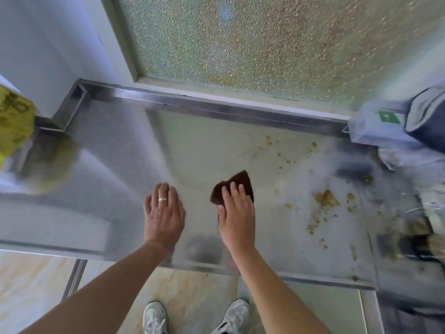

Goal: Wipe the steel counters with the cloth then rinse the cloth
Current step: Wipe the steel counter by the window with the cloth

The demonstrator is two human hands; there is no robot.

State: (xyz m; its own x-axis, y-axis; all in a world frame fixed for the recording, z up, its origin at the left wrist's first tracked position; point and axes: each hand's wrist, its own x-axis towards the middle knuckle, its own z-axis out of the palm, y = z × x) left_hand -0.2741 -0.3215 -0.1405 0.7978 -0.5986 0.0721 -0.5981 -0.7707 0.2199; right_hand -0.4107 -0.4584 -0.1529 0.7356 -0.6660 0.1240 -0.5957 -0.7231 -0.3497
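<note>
Head view, looking down over both forearms.

Item: brushed steel bench [115, 165], filling the middle band of the frame, with a raised steel back rail [216, 102] along its far edge. Surface dull and smeared.

Item: dark brown folded cleaning cloth [237, 184], centre of frame, lying flat on the bench. One pointed corner projects toward the top of the frame, clear of the hand.

Item: right hand [237, 213], palm down on the near half of the cloth. Fingers [234, 191] extended and spread over the fabric, pressing it to the steel rather than gripping it.

Item: left hand [165, 213], just left of the cloth and apart from it, palm down on bare steel. Fingers loose and lightly spread, holding nothing; a pale band ring [162, 199] on one finger.

Item: yellowish-brown spatter and crumbs [326, 200], right of centre on the bench, largest patch right of the cloth, smaller drops scattered toward the back rail.

Item: pebbled frosted glass pane [277, 44], upper centre and right, behind the rail.

Item: yellow printed plastic bag [14, 126], left edge, partly cut off.

Item: grey-blue paper bag with a green label [380, 131], right edge; contents indistinct.

Item: two white trainers [237, 314], bottom centre, on a beige marbled tile floor [31, 280].
</note>
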